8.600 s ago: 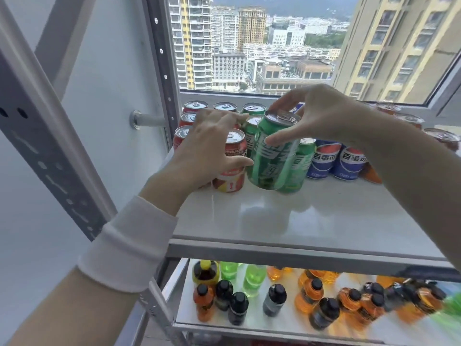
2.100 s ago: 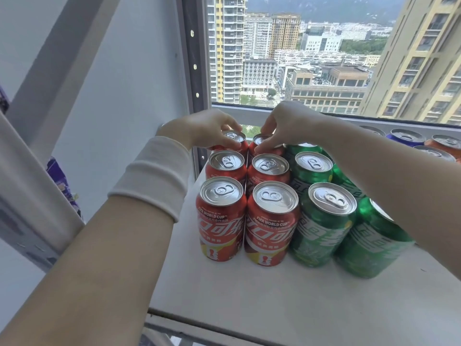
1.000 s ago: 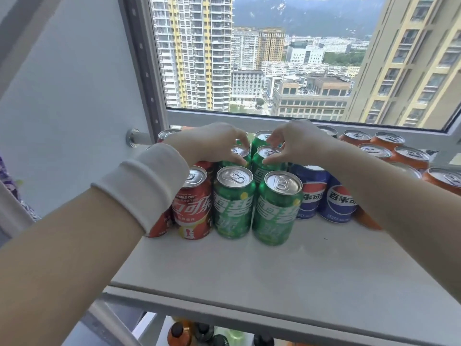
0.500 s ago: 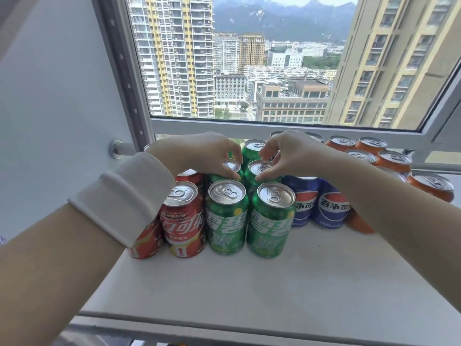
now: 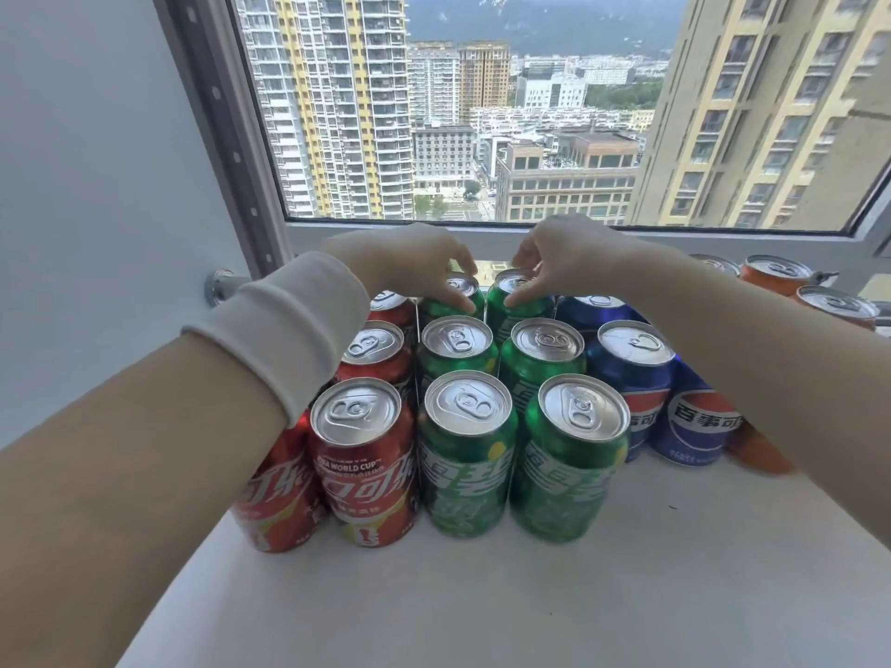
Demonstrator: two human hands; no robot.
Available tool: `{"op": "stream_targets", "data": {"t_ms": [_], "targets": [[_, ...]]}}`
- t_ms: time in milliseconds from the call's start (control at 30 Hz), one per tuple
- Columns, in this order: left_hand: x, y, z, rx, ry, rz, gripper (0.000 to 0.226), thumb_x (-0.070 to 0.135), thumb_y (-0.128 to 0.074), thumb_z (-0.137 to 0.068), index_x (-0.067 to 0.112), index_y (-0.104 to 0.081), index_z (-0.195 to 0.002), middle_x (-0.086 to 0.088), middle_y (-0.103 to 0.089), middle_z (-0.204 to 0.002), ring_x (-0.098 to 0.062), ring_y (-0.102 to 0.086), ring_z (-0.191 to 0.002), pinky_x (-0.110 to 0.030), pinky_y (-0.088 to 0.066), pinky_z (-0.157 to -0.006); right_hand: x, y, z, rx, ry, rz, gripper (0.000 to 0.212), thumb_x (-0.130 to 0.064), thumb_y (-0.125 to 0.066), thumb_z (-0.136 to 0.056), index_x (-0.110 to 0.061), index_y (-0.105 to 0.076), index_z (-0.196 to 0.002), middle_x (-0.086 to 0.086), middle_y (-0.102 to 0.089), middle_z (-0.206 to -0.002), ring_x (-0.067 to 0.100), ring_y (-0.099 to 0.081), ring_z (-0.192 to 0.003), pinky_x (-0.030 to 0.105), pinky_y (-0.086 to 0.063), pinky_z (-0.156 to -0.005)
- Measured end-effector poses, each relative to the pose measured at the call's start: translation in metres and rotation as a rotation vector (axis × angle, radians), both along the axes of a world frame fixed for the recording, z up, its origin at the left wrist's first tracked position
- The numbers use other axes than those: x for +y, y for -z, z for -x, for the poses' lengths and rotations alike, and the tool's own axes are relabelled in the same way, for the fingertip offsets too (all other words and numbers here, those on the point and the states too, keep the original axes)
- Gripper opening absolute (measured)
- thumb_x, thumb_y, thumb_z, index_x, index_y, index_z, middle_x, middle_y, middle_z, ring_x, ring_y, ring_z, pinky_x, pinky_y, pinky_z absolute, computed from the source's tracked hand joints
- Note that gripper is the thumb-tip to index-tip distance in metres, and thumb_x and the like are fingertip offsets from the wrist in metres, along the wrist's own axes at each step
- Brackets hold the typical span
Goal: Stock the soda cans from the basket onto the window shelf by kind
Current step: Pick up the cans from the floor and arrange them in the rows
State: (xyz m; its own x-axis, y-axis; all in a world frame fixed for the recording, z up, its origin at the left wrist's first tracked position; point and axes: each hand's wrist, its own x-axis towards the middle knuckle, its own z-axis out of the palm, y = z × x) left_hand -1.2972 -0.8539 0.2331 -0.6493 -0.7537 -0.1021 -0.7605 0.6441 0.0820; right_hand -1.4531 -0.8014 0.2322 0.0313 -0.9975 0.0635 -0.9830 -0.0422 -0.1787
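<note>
Back-left green can (image 5: 457, 287) pinched by left hand (image 5: 410, 262), back-right green can (image 5: 525, 311) by right hand (image 5: 564, 255), red can (image 5: 364, 455) reading "WORLD CUP"

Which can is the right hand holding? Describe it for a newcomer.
Below the window, the shelf holds two columns of green Sprite cans between red Coca-Cola cans and blue Pepsi cans. It is the rearmost Sprite can in the right column, next to the Pepsi, its top pinched by the right hand.

Upright soda cans (image 5: 465, 417) in colour-sorted rows
</note>
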Motion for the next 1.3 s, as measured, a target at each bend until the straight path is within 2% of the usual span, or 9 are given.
{"op": "stream_targets", "data": {"t_ms": [100, 167, 300, 433, 700, 833, 967, 1100, 1300], "targets": [[-0.003, 0.001, 0.0, 0.022, 0.033, -0.011, 0.053, 0.042, -0.066, -0.079, 0.023, -0.053, -0.127, -0.004, -0.054, -0.131, -0.023, -0.052, -0.116, -0.034, -0.04, -0.098, -0.002, 0.001, 0.003, -0.011, 0.012, 0.013, 0.056, -0.039, -0.077, -0.07, 0.003, -0.067, -0.106, 0.015, -0.068, -0.109, 0.031, -0.062, -0.101, 0.035, -0.049, -0.089], [-0.002, 0.0, -0.001, 0.024, 0.049, -0.015, 0.051, 0.042, -0.066, -0.08, 0.023, -0.054, -0.125, -0.003, -0.055, -0.129, -0.022, -0.052, -0.115, -0.034, -0.04, -0.096, 0.0, 0.0, 0.005, -0.036, 0.028, 0.019, 0.053, -0.038, -0.079, -0.067, -0.001, -0.069, -0.104, 0.009, -0.069, -0.105, 0.026, -0.063, -0.097, 0.03, -0.049, -0.082], [0.002, -0.001, -0.002, 0.015, 0.043, -0.015, 0.051, 0.043, -0.064, -0.081, 0.024, -0.053, -0.127, -0.003, -0.055, -0.13, -0.022, -0.053, -0.115, -0.034, -0.04, -0.096, 0.007, -0.003, 0.003, -0.049, 0.007, -0.005, 0.05, -0.038, -0.079, -0.067, -0.002, -0.07, -0.101, 0.009, -0.07, -0.104, 0.025, -0.064, -0.097, 0.033, -0.051, -0.085], [0.008, -0.002, -0.002, -0.017, 0.029, -0.009, 0.049, 0.042, -0.062, -0.083, 0.024, -0.052, -0.128, -0.003, -0.055, -0.13, -0.022, -0.053, -0.114, -0.034, -0.04, -0.097, 0.011, -0.004, 0.002, -0.055, -0.011, -0.026, 0.048, -0.037, -0.079, -0.068, -0.007, -0.07, -0.104, 0.004, -0.068, -0.106, 0.021, -0.061, -0.099, 0.026, -0.044, -0.078], [0.038, -0.016, 0.011, -0.013, 0.019, 0.053, 0.052, 0.044, -0.047, -0.091, 0.017, -0.045, -0.135, -0.003, -0.047, -0.14, -0.02, -0.047, -0.124, -0.032, -0.033, -0.106, 0.037, -0.012, 0.021, -0.17, -0.04, 0.036, 0.059, -0.037, -0.07, -0.076, -0.006, -0.055, -0.124, 0.007, -0.061, -0.123, 0.017, -0.058, -0.104, 0.019, -0.038, -0.086], [0.083, -0.023, 0.043, 0.251, 0.139, 0.045, 0.05, 0.043, -0.055, -0.087, 0.017, -0.048, -0.129, -0.002, -0.057, -0.127, -0.011, -0.054, -0.101, -0.023, -0.04, -0.092, 0.092, -0.015, 0.064, -0.145, -0.014, 0.12, 0.052, -0.041, -0.07, -0.071, -0.014, -0.062, -0.115, 0.0, -0.065, -0.113, 0.012, -0.059, -0.093, 0.022, -0.041, -0.081], [0.112, -0.004, 0.081, 0.201, 0.172, 0.096, 0.059, 0.049, -0.058, -0.084, 0.019, -0.046, -0.133, 0.001, -0.053, -0.132, -0.015, -0.05, -0.115, -0.022, -0.033, -0.08, 0.128, 0.006, 0.096, 0.022, 0.03, 0.091, 0.058, -0.045, -0.074, -0.068, -0.02, -0.061, -0.119, 0.0, -0.064, -0.116, 0.017, -0.058, -0.105, 0.025, -0.037, -0.081], [0.12, 0.009, 0.1, 0.091, 0.172, 0.146, 0.068, 0.05, -0.064, -0.079, 0.015, -0.045, -0.134, -0.006, -0.051, -0.129, -0.022, -0.047, -0.118, -0.033, -0.039, -0.094, 0.133, 0.017, 0.103, 0.092, -0.016, 0.12, 0.057, -0.041, -0.074, -0.072, -0.021, -0.058, -0.123, 0.001, -0.061, -0.122, 0.019, -0.052, -0.112, 0.023, -0.029, -0.081], [0.12, 0.006, 0.101, 0.12, 0.134, 0.11, 0.058, 0.04, -0.075, -0.072, 0.022, -0.057, -0.124, -0.001, -0.057, -0.122, -0.019, -0.051, -0.107, -0.028, -0.039, -0.08, 0.135, 0.014, 0.109, -0.063, 0.008, 0.132, 0.056, -0.035, -0.08, -0.067, -0.014, -0.062, -0.116, 0.001, -0.064, -0.114, 0.008, -0.049, -0.09, 0.017, -0.031, -0.074]]}}
